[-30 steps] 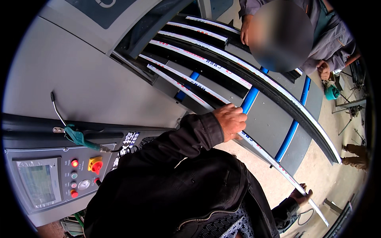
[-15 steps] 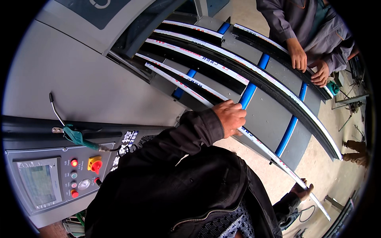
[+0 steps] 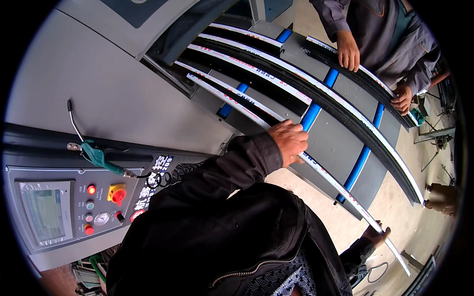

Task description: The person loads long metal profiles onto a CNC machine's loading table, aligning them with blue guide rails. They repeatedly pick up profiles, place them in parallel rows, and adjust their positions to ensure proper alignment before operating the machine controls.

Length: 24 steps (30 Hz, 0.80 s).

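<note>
A long, narrow profile strip with white printed film (image 3: 333, 183) runs from the machine opening out past the near edge of the roller table. My left hand (image 3: 289, 142) is closed around it near its middle, fingers wrapped over the top. Farther along, close to its free end, my right hand (image 3: 376, 234) grips the same strip, partly hidden behind it. A second white-and-black profile (image 3: 232, 93) lies right alongside, its end reaching my left hand; whether the hand touches it I cannot tell. More black profiles with white film (image 3: 316, 81) lie across the table beyond.
Blue rollers (image 3: 310, 117) cross the grey table (image 3: 340, 130). Opposite, a co-worker's hands (image 3: 348, 52) rest on another profile (image 3: 377, 84). At left stand the machine's control panel (image 3: 54, 212) and a green air gun (image 3: 96, 157) on a coiled hose.
The co-worker's hands have moved apart along their profile, one toward the machine, the other toward its outer end. My hands keep their hold; the view has shifted slightly.
</note>
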Tool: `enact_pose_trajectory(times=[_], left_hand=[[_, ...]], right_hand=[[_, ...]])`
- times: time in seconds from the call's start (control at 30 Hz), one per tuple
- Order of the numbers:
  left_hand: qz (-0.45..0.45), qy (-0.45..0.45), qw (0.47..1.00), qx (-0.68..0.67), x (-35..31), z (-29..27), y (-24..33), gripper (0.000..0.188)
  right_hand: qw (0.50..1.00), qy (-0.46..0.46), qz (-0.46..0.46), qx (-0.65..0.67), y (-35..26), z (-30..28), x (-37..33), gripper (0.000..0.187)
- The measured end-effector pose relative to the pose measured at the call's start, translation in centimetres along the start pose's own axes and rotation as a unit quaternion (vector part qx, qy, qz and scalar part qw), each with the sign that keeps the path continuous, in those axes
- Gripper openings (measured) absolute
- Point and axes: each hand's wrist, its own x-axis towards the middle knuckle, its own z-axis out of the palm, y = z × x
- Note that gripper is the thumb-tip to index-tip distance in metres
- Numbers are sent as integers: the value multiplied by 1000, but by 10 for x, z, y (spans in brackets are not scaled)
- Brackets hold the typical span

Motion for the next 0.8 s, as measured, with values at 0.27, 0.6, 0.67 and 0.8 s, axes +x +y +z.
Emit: enact_pose_trajectory(times=[0.27,0.6,0.67,0.8], left_hand=[[-4,21,1000,3,-3,1,-6,31],[-8,19,1000,1,5,14,2,33],[-7,30,999,-23,15,23,20,34],[-16,14,1000,-18,33,37,53,39]], right_hand=[[1000,-18,-3,-6,4,6,-4,35],[997,-56,-40,-36,54,-6,-5,41],[996,-54,-57,-46,61,-4,-9,38],[990,27,-68,-123,75,23,-23,41]])
